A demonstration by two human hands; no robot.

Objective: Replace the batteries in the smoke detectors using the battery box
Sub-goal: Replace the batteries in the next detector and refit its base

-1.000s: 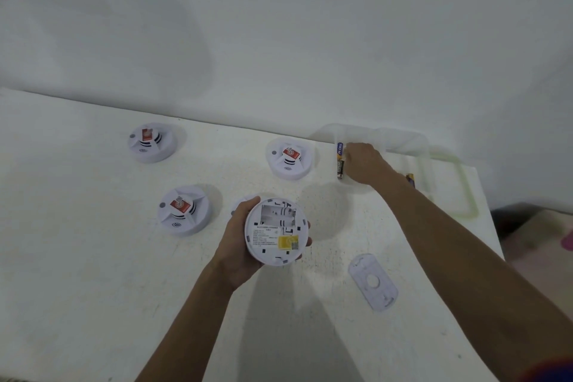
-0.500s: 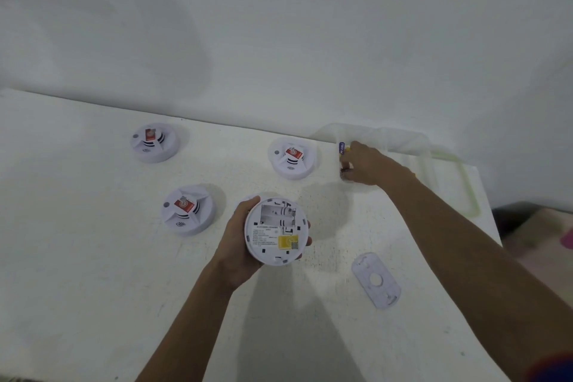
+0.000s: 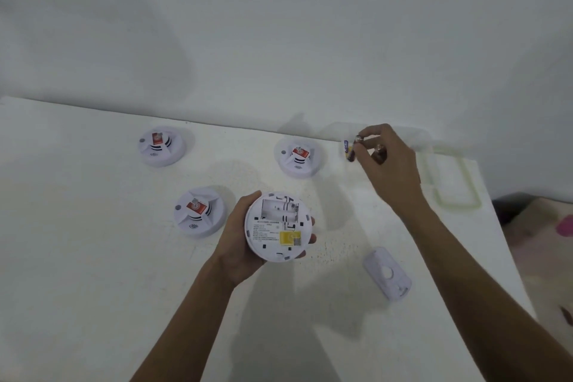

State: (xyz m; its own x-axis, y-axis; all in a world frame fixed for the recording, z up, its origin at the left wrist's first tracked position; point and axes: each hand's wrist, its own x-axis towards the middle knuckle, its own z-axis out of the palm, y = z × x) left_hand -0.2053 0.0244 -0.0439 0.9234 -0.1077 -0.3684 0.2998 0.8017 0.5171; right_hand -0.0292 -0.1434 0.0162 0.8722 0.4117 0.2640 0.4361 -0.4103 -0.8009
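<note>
The round white plastic smoke detector (image 3: 279,228) was held back-up over the white table (image 3: 93,257), clasped around its rim by the left hand (image 3: 238,239). Reckoned from the right hand's grip, it lay down and to the left, nearer the person and well apart. Its open rectangular battery bay (image 3: 280,209) was seen empty, on the side toward that grip, with its slots apparently running crosswise. The right hand (image 3: 387,164) was poised over the clear plastic battery box (image 3: 418,138). A small purple-and-yellow cylindrical battery (image 3: 348,150) was pinched at the fingertips, roughly upright, and a brownish battery (image 3: 379,154) was tucked among the curled fingers. A quarter turn was judged necessary before seating.
</note>
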